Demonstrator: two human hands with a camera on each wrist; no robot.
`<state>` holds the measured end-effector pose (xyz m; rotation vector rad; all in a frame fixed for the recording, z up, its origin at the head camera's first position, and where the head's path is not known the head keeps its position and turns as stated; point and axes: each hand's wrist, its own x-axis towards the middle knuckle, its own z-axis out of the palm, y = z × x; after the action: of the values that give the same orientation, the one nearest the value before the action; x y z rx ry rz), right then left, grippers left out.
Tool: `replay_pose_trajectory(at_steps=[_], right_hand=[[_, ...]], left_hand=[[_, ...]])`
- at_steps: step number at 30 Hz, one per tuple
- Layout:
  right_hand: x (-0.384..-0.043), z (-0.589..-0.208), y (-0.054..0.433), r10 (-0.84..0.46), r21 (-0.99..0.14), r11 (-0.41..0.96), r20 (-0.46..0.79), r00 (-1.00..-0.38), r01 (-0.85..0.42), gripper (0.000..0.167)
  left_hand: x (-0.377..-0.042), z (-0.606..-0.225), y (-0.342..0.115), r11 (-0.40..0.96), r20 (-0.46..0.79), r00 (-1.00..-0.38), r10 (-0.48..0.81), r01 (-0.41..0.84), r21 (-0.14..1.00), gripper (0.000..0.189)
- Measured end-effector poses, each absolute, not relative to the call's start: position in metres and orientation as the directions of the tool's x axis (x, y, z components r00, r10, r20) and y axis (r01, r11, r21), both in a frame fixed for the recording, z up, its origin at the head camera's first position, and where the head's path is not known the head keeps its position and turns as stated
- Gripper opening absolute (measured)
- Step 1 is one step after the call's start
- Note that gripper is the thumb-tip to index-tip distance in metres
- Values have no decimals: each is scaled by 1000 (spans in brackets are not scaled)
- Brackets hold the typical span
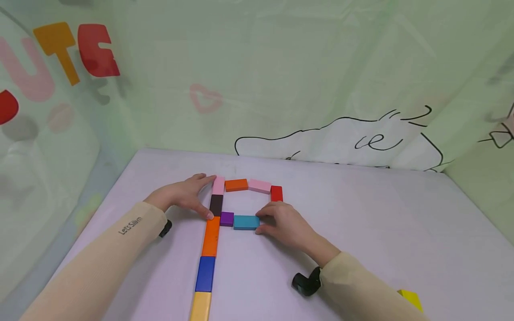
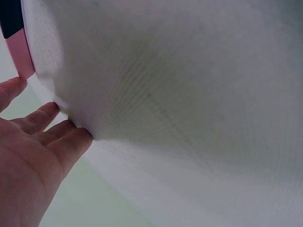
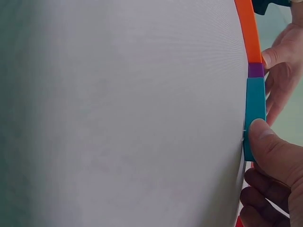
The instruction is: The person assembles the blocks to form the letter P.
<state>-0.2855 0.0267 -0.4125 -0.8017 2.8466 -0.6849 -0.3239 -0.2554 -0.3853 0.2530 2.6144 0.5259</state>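
My right hand (image 1: 292, 226) pinches the right end of a teal block (image 1: 246, 222) between thumb and fingers. That block's left end meets a small purple block (image 1: 226, 219). My left hand (image 1: 180, 195) lies along the left of a column, fingers extended. Its index fingertip touches the upper pink block (image 1: 218, 185), and its thumb touches the column near where a dark block (image 1: 216, 205) meets an orange block (image 1: 210, 236). An orange block (image 1: 236, 185), a pink block (image 1: 259, 186) and a red block (image 1: 276, 193) curve round the top right; the right hand partly hides the red one.
The column runs down through a blue block (image 1: 205, 273) to a pale orange block (image 1: 201, 306) at the frame's lower edge. A yellow block (image 1: 410, 299) lies at lower right, partly behind the right sleeve. A decorated curtain (image 1: 281, 80) stands behind the pale table (image 1: 361, 223).
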Motion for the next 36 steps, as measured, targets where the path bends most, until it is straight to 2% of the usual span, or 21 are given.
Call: replay_pose_trajectory(at_steps=[29,36], right_hand=[[-285,-410,28,-519,-465,754,10,-855,-464,40],[-279,-403,46,-515,-482,754,-11,-857,-447,42]], left_hand=[[-323,-384,-254,911,-398,-876,273,102,400,112],[-321,-383,-255,910,-402,-875,268,93,405,112]])
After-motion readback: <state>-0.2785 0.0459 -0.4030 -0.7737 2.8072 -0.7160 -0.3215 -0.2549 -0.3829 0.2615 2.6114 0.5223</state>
